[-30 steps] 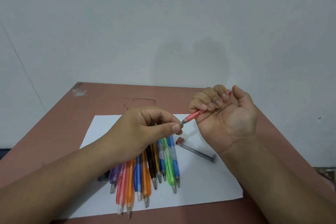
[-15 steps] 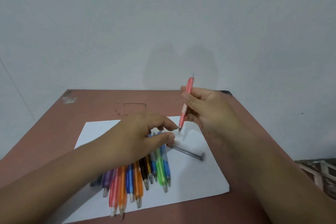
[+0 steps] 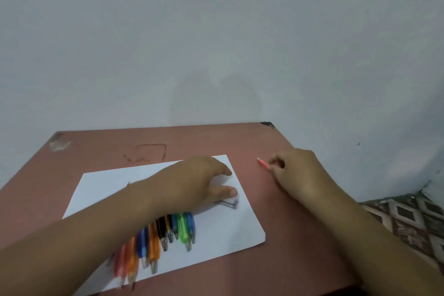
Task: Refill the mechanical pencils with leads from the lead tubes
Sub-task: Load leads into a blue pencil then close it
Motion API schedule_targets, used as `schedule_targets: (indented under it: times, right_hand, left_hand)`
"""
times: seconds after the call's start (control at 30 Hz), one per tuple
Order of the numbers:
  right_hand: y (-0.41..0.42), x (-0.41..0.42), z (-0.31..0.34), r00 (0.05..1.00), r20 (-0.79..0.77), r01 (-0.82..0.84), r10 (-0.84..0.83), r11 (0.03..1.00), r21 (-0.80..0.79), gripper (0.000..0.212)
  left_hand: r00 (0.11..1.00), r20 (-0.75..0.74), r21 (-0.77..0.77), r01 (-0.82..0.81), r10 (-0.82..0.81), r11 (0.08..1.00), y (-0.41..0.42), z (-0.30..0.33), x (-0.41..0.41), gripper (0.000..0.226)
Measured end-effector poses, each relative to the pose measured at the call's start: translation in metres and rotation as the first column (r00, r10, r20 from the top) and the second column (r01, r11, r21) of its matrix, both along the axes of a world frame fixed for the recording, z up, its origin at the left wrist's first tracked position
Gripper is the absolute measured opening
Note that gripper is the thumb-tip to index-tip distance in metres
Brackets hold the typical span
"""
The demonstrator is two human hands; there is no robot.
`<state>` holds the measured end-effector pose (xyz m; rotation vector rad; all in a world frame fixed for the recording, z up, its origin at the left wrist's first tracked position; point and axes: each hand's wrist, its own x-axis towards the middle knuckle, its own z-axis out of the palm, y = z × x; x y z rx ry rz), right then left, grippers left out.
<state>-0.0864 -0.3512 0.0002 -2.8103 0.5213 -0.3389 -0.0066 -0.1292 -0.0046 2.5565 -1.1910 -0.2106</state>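
A pink mechanical pencil (image 3: 263,163) is gripped in the curled fingers of the right hand (image 3: 296,173), low over the bare reddish table (image 3: 276,259) to the right of the white sheet of paper (image 3: 223,235), with only one end shown beyond the fingers. The left hand (image 3: 195,181) is held over the paper with fingers loosely spread and nothing grasped, its thumb just above a clear lead tube (image 3: 228,203) that is partly hidden beneath it. A fan of coloured mechanical pencils (image 3: 158,235) is laid on the paper under the left forearm, tips pointed toward the near edge.
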Motion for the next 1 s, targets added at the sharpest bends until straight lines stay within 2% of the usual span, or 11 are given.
schedule_targets:
  times: [0.13,0.37,0.47,0.6,0.7,0.8,0.93,1.0]
  right_hand:
    - [-0.006,-0.006,-0.01,0.999,-0.033,-0.034,0.031,0.995,-0.089,0.018]
    - [-0.008,-0.007,-0.014,0.995,0.064,-0.071,0.08,0.99,-0.123,0.02]
    - [0.002,-0.007,-0.007,0.971,0.111,-0.191,0.21,0.969,-0.157,0.017]
    - [0.032,-0.005,0.0,0.907,0.058,-0.405,0.416,0.903,-0.141,0.018]
    - [0.057,-0.001,0.003,0.895,-0.045,-0.446,0.445,0.895,-0.028,0.032]
    - [0.074,0.005,0.002,0.87,-0.174,-0.478,0.461,0.876,-0.069,0.045]
    - [0.083,0.016,-0.008,0.864,-0.2,-0.487,0.461,0.868,-0.101,0.036]
    - [0.082,0.02,-0.009,0.878,-0.184,-0.462,0.441,0.883,-0.086,0.031]
  left_hand:
    - [1.0,0.028,0.0,0.001,-0.001,1.0,-0.007,-0.003,0.004,0.054]
    - [0.999,0.04,-0.054,-0.035,0.037,0.998,0.011,-0.006,0.011,0.042]
    - [0.992,0.081,-0.081,-0.095,0.102,0.992,0.034,-0.004,0.015,0.031]
    - [0.972,0.089,-0.113,-0.205,0.216,0.972,0.069,-0.008,0.019,0.028]
    - [0.962,0.104,-0.092,-0.245,0.254,0.965,0.089,-0.01,0.014,0.041]
    - [0.954,0.089,-0.061,-0.281,0.285,0.958,0.105,-0.013,0.011,0.055]
    - [0.956,0.102,-0.006,-0.274,0.274,0.962,0.122,-0.022,0.015,0.075]
    - [0.963,0.075,-0.039,-0.257,0.259,0.966,0.129,-0.027,0.017,0.081]
